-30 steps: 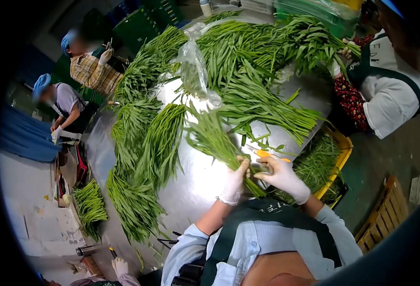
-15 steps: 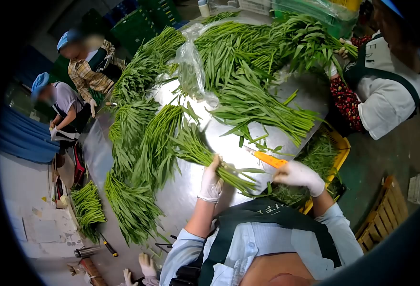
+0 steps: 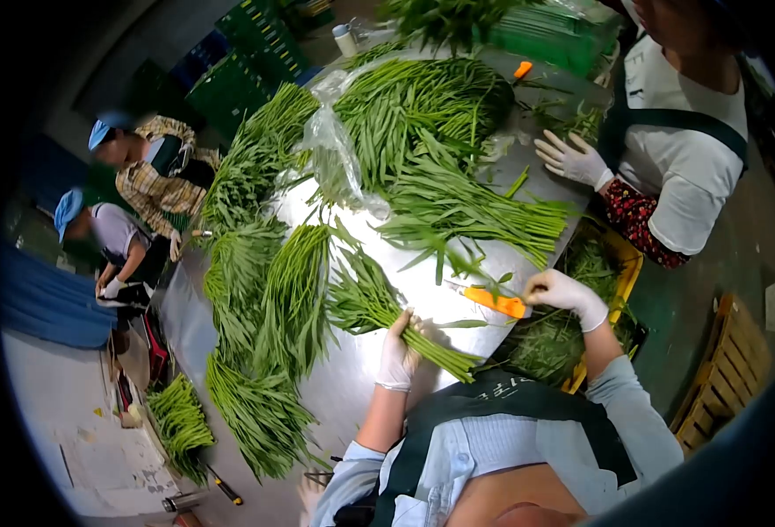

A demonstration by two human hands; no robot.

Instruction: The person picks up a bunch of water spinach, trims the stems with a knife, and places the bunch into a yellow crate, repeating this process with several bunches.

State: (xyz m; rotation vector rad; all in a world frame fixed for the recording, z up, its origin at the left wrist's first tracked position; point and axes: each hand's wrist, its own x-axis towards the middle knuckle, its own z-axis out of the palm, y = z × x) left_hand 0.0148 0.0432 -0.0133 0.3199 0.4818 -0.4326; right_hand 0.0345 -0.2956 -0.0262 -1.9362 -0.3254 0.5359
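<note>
My left hand (image 3: pixel 399 354), in a white glove, is closed around the stems of a bunch of water spinach (image 3: pixel 365 303) over the metal table. Its leaves point away to the upper left and its cut stems toward my apron. My gloved right hand (image 3: pixel 568 297) is at the table's right edge with its fingers drawn together. A blurred green sprig (image 3: pixel 468 263) is just left of those fingertips; whether they pinch it I cannot make out. An orange-handled knife (image 3: pixel 496 303) lies on the table beside my right hand, its blade pointing left.
More water spinach (image 3: pixel 423 110) is heaped across the metal table (image 3: pixel 339 347), with a clear plastic bag (image 3: pixel 335 158) on top. A yellow crate (image 3: pixel 631 263) of trimmings stands at the right. A co-worker's gloved hand (image 3: pixel 576 162) is across the table; two people work at the left.
My right hand has moved up and right from beside the knife. My left hand still grips its bunch. The co-worker at the right has raised a bunch at the far side and extends an open hand.
</note>
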